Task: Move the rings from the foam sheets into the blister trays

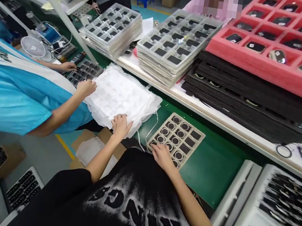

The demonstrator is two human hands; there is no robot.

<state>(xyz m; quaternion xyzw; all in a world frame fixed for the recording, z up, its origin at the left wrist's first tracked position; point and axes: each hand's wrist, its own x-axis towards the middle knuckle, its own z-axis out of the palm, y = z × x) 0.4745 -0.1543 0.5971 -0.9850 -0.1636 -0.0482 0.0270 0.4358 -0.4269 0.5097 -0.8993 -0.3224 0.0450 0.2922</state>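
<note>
Left fingers spread on white sheet, right fingers bent over beige tray

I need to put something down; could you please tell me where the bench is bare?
The green bench top is bare between the tan tray and the pale trays at right. Only a narrow gap, crossed by cables, lies left of the tan tray. The shelf above is crowded with tray stacks.
</note>
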